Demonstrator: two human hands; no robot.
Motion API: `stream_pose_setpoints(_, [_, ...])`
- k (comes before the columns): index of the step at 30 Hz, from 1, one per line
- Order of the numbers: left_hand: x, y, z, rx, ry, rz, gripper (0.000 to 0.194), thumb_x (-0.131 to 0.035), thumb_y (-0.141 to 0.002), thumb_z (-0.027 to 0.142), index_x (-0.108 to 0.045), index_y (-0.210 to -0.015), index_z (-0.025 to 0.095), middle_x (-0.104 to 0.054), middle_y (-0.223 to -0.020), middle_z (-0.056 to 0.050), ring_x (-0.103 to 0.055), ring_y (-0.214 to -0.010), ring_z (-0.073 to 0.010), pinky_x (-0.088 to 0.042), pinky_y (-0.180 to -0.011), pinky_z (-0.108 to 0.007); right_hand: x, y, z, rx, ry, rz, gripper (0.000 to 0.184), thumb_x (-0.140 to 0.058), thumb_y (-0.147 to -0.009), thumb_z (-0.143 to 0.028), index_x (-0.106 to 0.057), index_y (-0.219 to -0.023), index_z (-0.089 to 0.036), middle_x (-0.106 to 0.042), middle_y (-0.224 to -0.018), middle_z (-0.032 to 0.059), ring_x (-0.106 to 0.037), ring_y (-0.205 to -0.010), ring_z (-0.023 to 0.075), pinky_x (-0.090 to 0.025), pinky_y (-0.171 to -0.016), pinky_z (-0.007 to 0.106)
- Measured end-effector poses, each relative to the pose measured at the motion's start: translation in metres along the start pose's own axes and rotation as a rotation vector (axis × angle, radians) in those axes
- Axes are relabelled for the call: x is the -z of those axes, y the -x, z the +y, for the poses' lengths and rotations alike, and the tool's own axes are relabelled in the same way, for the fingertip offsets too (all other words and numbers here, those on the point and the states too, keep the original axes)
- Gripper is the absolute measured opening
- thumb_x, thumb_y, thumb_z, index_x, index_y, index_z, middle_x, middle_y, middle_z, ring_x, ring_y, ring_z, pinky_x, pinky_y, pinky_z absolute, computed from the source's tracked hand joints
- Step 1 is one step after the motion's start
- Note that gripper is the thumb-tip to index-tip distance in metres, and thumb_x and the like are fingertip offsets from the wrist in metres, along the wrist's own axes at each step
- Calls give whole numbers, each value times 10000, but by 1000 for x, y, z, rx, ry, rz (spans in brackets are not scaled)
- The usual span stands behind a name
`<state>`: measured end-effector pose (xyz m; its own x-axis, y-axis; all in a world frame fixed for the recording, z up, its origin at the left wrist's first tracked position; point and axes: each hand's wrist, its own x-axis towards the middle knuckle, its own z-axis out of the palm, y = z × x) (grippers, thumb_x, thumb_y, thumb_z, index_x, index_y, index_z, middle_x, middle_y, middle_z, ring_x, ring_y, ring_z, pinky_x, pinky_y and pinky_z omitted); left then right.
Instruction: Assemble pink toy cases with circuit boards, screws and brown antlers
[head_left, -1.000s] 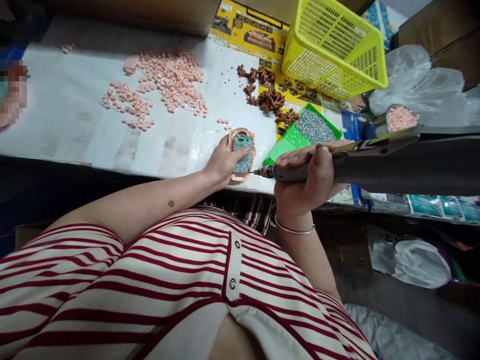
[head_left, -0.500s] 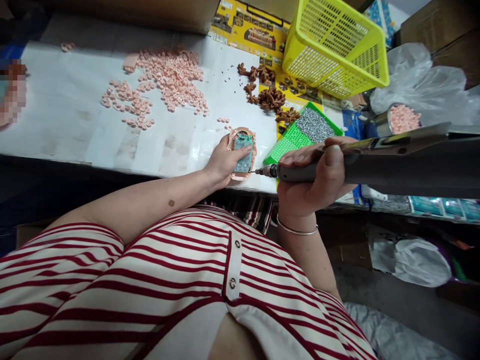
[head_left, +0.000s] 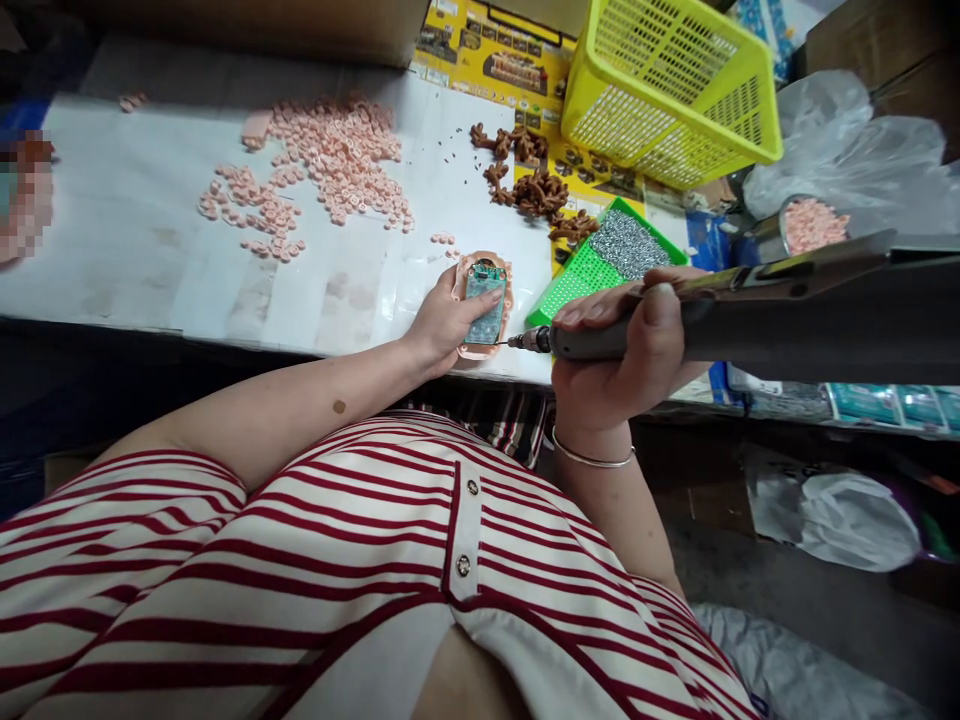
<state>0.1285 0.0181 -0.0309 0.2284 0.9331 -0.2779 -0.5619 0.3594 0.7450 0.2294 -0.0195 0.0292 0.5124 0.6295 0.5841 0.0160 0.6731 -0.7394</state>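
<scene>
My left hand (head_left: 442,318) grips a pink plastic housing (head_left: 478,352) at the table's front edge, thumb lying across the green circuit board (head_left: 484,312) inside it. Wrapped in my right hand (head_left: 626,340) is a grey electric screwdriver (head_left: 592,341), held almost level. Its thin bit points left, and the tip meets the lower right part of the housing, by the board's bottom corner. Whether a screw sits under the tip is too small to tell. Just beyond my right hand stands a green perforated tray (head_left: 564,292) with many small silver screws (head_left: 630,245).
Small pink rings (head_left: 352,160) lie heaped at the back left. Brown plastic pieces (head_left: 536,190) are piled behind the green tray. A yellow basket (head_left: 675,110) stands at the back right, near clear plastic bags (head_left: 862,150) and a tin of pink parts (head_left: 814,225).
The view has shifted slightly. Both hands keep their hold, and the screwdriver tip stays at the same corner of the housing.
</scene>
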Motion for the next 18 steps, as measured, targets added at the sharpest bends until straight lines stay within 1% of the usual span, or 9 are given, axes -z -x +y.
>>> stream_pose_setpoints(4, [0, 2, 0, -16, 9, -39, 371, -746, -766, 136, -555, -1080, 188, -667, -866, -6, -647, -756, -145, -554, -814, -369, 1, 0, 2, 3, -62, -33, 120, -671, -852, -351, -626, -896, -249, -475, -540, -100, -501, -411, 88, -428, -429, 239])
stream_pose_setpoints(7, [1, 4, 0, -24, 10, -79, 414, -755, -761, 131, -550, -1115, 195, -677, -884, -7, -649, -759, -141, -552, -780, -338, 1, -1, 2, 7, -51, -30, 119, -673, -854, -348, -630, -906, -250, -471, -541, -99, -504, -415, 91, -426, -430, 239])
stream_pose_setpoints(12, [3, 4, 0, -16, 18, -81, 423, -778, -765, 169, -543, -1116, 200, -682, -892, -9, -666, -778, -151, -563, -804, -360, 0, 0, 0, -3, -74, -20, 116, -700, -833, -345, -646, -869, -249, -479, -533, -91, -495, -405, 94, -431, -421, 247])
stream_pose_setpoints(18, [3, 3, -1, -22, -4, -74, 449, -793, -768, 185, -563, -1152, 212, -680, -928, -20, -672, -823, -164, -563, -851, -387, 0, 2, -2, 9, -70, -25, 107, -705, -854, -365, -668, -893, -273, -470, -545, -82, -511, -411, 101, -429, -417, 249])
